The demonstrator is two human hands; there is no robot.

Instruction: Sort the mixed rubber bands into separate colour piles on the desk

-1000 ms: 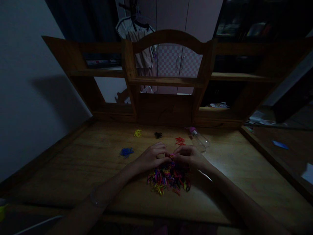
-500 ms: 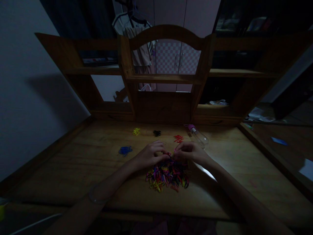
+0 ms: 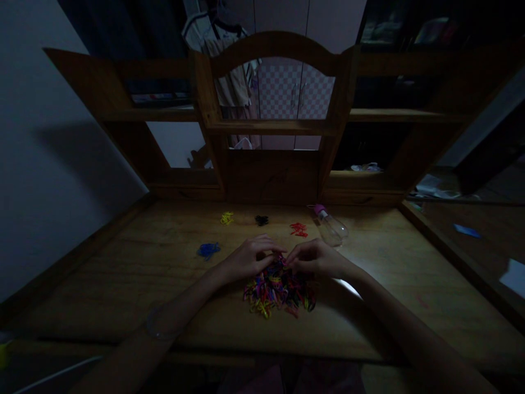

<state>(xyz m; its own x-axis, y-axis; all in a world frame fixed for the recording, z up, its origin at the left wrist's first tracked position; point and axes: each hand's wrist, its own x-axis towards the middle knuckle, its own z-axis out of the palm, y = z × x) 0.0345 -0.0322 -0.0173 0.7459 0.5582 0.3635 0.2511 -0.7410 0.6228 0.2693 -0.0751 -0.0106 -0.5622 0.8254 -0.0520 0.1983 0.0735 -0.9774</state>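
A heap of small mixed-colour rubber bands (image 3: 279, 289) lies on the wooden desk (image 3: 123, 273) in front of me. My left hand (image 3: 246, 258) and my right hand (image 3: 315, 258) meet fingertip to fingertip at the heap's far edge, fingers curled and pinched into the bands. What each pinch holds is too small and dark to name. Behind the hands lie small sorted clusters: blue bands (image 3: 208, 250), yellow bands (image 3: 226, 218), black bands (image 3: 261, 220) and red bands (image 3: 298, 229).
A clear bottle with a pink cap (image 3: 331, 227) lies on its side right of the red cluster. A wooden shelf unit (image 3: 270, 175) closes the desk's back. A wall stands at the left. Papers lie on the surface at far right (image 3: 467, 230).
Both hands have dropped a little from above the heap onto its far edge. The view has tilted slightly downward.
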